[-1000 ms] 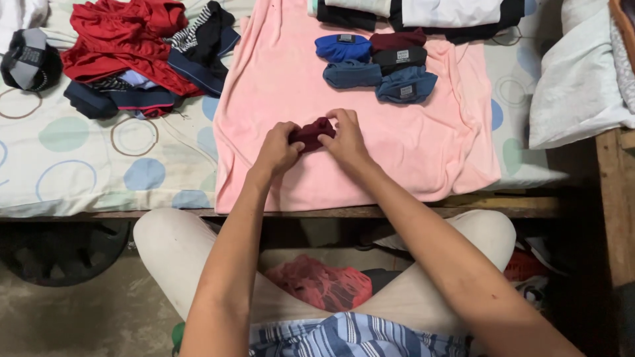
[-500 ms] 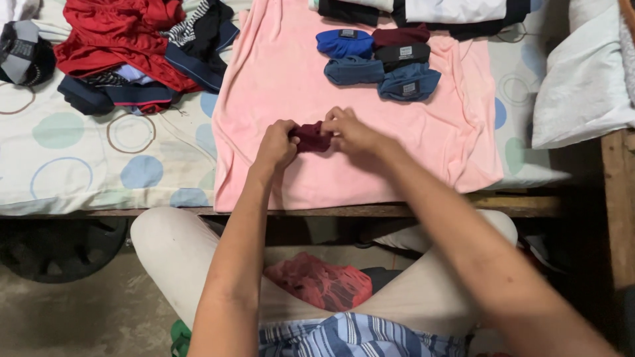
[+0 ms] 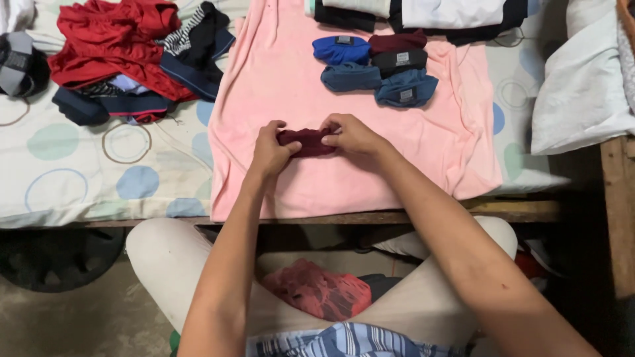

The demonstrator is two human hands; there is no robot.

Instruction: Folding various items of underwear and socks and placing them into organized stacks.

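Left hand [image 3: 270,151] and right hand [image 3: 350,134] both pinch a rolled maroon garment [image 3: 305,141], resting on pink shirt [image 3: 344,106] spread over the bed [image 3: 79,178]. Five folded rolls [image 3: 377,69] sit beyond it.

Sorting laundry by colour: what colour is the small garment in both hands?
Dark maroon garment, seen in the head view.

Both forearms reach forward — left hand [image 3: 270,152] and right hand [image 3: 352,134] close together, each grip pinched shut.
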